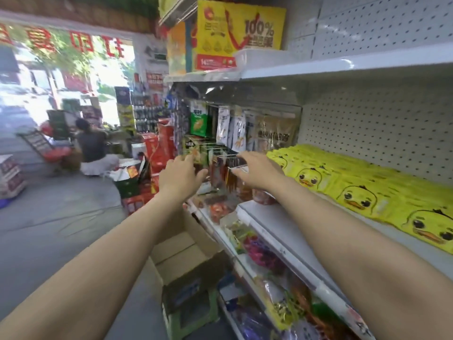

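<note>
Forearms (110,253) out, left hand (182,175) and right hand (257,170) open-fingered, empty, at shelf-end wire hooks (220,155): steady hook, slide snack packet (196,153) straight off.

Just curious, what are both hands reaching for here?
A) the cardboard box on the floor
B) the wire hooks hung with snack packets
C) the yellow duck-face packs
B: the left hand and right hand are both up at the wire hooks with hanging snack packets; the duck-face packs lie off to the right.

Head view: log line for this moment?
left hand: open, at snack packets | right hand: open, at wire hooks | grip: none seen
</note>
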Demonstrator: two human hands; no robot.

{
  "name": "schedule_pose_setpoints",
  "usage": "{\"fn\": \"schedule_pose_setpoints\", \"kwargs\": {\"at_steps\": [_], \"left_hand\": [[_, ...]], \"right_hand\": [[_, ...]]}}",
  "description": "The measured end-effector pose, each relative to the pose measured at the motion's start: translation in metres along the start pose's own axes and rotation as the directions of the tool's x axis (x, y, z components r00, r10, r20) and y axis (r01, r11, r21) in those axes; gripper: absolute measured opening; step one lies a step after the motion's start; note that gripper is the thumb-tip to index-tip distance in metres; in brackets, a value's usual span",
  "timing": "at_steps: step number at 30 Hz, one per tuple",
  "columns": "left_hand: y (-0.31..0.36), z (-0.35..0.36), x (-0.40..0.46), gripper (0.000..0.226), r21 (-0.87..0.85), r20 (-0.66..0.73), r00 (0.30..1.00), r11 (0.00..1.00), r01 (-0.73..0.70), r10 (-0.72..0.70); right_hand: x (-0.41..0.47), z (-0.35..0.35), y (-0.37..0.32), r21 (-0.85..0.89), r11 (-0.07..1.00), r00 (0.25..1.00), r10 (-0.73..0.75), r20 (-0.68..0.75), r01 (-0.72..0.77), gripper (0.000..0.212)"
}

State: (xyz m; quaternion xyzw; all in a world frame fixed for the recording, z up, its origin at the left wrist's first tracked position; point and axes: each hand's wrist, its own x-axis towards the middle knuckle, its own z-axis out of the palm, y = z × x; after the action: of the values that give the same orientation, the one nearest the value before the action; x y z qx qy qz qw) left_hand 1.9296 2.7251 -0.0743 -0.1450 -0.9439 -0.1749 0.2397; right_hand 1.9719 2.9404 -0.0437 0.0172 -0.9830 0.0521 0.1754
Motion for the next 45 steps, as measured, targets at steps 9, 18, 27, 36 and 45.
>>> {"fn": "schedule_pose_setpoints", "kwargs": {"at_steps": [9,18,27,36,45], "left_hand": [[-0.128,0.050,0.067,0.057,0.077,-0.022,0.983,0.980,0.186,-0.185],[-0.249,0.167,0.152,0.053,0.159,0.023,0.918,0.908,0.387,-0.395],[-0.343,0.317,0.159,0.058,0.208,0.320,0.699,0.768,0.606,-0.639],[-0.367,0.430,0.060,0.067,0.199,0.583,0.320,0.513,0.835,-0.747],[-0.357,0.471,0.000,0.068,-0.064,0.656,0.115,0.097,0.993,-0.746]], "right_hand": [[0.140,0.104,-0.067,0.074,0.987,0.986,-0.145,0.079,0.140,0.058],[0.300,0.256,-0.084,0.143,0.969,0.929,-0.233,0.286,0.199,0.063],[0.385,0.444,-0.053,0.177,0.977,0.777,-0.201,0.596,0.117,0.056],[0.347,0.581,-0.004,0.155,0.972,0.573,-0.029,0.819,-0.173,0.075],[0.298,0.633,0.014,0.033,0.901,0.456,0.187,0.870,-0.433,0.073]]}}
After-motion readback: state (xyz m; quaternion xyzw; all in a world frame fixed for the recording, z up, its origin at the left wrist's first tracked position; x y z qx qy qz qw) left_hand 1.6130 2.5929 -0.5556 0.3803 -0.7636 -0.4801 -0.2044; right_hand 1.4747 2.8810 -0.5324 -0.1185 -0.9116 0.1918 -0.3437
